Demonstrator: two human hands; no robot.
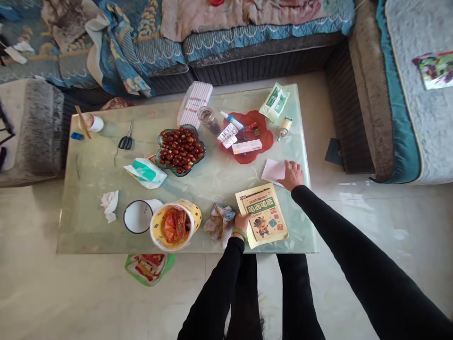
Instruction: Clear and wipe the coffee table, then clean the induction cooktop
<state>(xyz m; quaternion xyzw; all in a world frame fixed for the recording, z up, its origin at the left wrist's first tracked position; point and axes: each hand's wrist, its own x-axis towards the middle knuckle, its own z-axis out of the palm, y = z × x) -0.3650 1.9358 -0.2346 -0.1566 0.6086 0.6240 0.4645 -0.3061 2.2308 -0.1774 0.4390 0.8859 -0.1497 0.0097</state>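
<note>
My left hand (pixel 242 222), with a green bangle on the wrist, grips the left edge of a yellow children's booklet (pixel 264 215) that lies on the glass table (pixel 88 226) near its front edge. A crumpled cloth (pixel 219 222) sits just left of that hand. My right hand (pixel 292 174) rests with fingers down on a white sheet of paper (pixel 272 170) near the table's right edge, above the booklet. Both arms are in black sleeves.
A green bowl of red dates (pixel 180 148), a red tray with tubes and boxes (pixel 249 137), a glass jar (pixel 208 119), scissors (pixel 126 140), tissue packs (pixel 145 171), a white mug (pixel 139 216) and a yellow snack bucket (pixel 175 226) crowd the table. Sofas surround it.
</note>
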